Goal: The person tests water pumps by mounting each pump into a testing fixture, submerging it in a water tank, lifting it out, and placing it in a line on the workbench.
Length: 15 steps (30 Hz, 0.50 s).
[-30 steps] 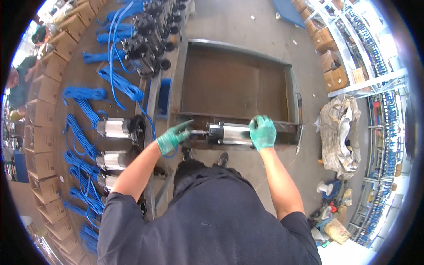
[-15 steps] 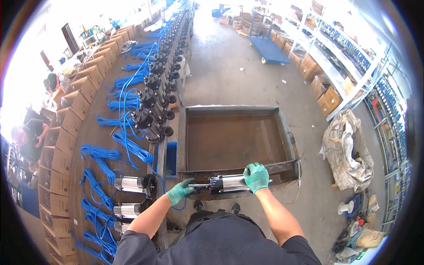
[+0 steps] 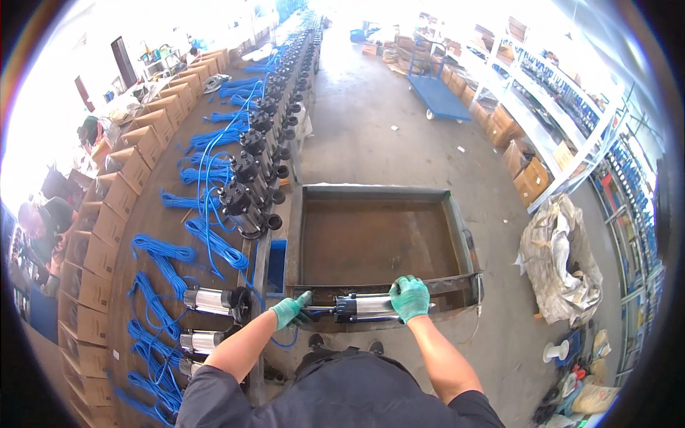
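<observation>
A silver cylindrical pump (image 3: 372,307) with a dark end cap lies on its side across the front ledge of a metal tank (image 3: 377,191). My right hand (image 3: 409,298), in a green glove, is wrapped over the pump's right part from above. My left hand (image 3: 290,311), gloved the same way, is closed at the left end of a thin rod (image 3: 322,309) that runs to the pump's dark cap. What kind of rod it is I cannot make out. A blue cable (image 3: 287,344) loops below my left hand.
Left of me, a bench (image 3: 160,221) carries upright pumps (image 3: 242,208) in a long row, several lying pumps (image 3: 212,299) and coiled blue cables (image 3: 163,250). Open cardboard boxes (image 3: 96,246) line its far side, with a person (image 3: 53,228) beyond. A blue trolley (image 3: 439,97) stands ahead right.
My left hand has come slightly nearer the pump, its thumb now raised, and less of the rod shows. My right hand still grips the pump. The view has shifted slightly.
</observation>
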Each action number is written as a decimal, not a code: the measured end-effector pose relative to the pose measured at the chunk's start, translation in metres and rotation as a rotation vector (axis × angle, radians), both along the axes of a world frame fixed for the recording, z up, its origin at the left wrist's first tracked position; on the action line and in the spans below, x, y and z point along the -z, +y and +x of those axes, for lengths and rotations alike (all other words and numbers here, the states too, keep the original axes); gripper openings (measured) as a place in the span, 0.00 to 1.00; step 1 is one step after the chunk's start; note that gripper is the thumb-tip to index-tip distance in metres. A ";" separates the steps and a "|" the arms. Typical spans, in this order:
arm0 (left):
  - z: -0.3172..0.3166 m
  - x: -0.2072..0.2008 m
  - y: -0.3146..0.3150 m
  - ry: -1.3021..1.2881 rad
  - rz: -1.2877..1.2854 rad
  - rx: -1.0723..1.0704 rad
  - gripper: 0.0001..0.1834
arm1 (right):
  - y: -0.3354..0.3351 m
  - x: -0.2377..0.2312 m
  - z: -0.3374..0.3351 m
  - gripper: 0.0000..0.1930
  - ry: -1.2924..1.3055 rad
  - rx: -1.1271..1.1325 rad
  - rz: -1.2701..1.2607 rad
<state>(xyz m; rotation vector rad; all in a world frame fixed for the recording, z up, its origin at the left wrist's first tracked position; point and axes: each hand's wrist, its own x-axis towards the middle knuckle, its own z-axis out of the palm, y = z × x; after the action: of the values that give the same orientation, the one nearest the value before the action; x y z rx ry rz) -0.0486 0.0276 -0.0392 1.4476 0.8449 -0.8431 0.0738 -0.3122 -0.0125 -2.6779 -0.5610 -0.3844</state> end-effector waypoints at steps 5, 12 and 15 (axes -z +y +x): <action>-0.019 0.058 0.007 -0.376 -0.063 -0.044 0.22 | 0.002 0.002 0.000 0.08 -0.003 -0.013 0.016; -0.019 0.039 0.011 -0.544 -0.085 0.129 0.21 | -0.001 0.000 0.001 0.08 0.012 -0.001 -0.006; 0.001 0.020 0.030 -0.341 -0.062 0.473 0.22 | 0.000 -0.001 0.000 0.08 0.017 -0.006 0.004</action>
<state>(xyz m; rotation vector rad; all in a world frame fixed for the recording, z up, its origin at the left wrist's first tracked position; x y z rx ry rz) -0.0473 0.0573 -0.0588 1.7036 0.2171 -0.9216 0.0740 -0.3127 -0.0119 -2.6728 -0.5623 -0.3605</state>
